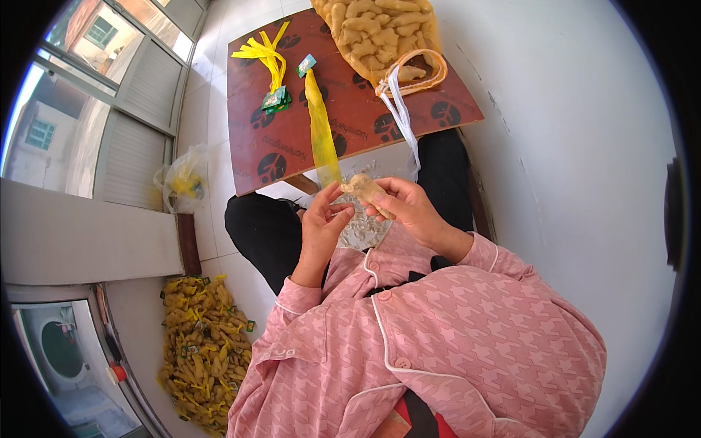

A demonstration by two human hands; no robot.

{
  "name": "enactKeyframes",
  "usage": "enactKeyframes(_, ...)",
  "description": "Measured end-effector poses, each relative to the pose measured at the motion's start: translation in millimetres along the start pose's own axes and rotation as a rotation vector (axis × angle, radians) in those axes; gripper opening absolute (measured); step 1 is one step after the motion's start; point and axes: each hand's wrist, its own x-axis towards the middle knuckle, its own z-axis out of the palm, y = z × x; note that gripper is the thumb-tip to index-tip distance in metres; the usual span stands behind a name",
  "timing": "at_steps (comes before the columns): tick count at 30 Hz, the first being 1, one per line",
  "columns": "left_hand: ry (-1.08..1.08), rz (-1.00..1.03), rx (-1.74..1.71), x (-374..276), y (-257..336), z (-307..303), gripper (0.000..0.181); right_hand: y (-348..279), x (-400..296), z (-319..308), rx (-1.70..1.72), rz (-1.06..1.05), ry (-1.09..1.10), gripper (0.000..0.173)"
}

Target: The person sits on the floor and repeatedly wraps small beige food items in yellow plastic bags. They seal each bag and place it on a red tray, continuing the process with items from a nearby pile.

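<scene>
A piece of ginger root (362, 188) is held between the thumb and fingers of my right hand (408, 211), above my lap. My left hand (324, 219) is just left of it, fingers apart and near the knobbly end; whether a fingertip touches the root is not clear. One yellow mesh sleeve (323, 123) with a green tag (306, 65) lies along the table and hangs over its near edge behind my left fingers. A bunch of yellow mesh sleeves (272, 60) with tags lies further left. The large orange mesh sack (378, 33) of ginger rests at the table's back right.
The low red-brown table (246, 131) stands before my knees. White straps (401, 117) hang from the sack over its edge. Scraps (364, 227) lie below my hands. A heap of netted ginger (205, 350) and a clear plastic bag (186, 180) are on the left floor; a wall (558, 137) is right.
</scene>
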Motion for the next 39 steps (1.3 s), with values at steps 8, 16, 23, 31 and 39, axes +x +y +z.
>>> enactKeyframes(8, -0.009, 0.203, -0.006, 2.0, 16.3, 3.1, 0.027, 2.4, 0.5, -1.3, 0.153, 0.217, -0.059, 0.037)
enactKeyframes(16, 0.020, 0.136, 0.026, 0.6, 21.3, 1.7, 0.013, 6.4, 1.1, -1.8, 0.122, 0.286, -0.090, 0.037)
enactKeyframes(23, -0.077, -0.126, -0.212, 1.3, 24.2, -2.1, 0.020, 3.2, 2.4, 5.2, -0.282, -0.134, -0.011, 0.031)
enactKeyframes(31, -0.172, -0.108, -0.492, 1.8, 12.7, -5.3, 0.028, -5.2, 0.2, 7.1, -0.365, -0.348, 0.016, 0.025)
enactKeyframes(39, -0.163, -0.314, -0.692, 3.4, -4.4, -9.7, 0.024, -3.5, 3.9, 1.1, -0.241, -0.246, 0.114, 0.033)
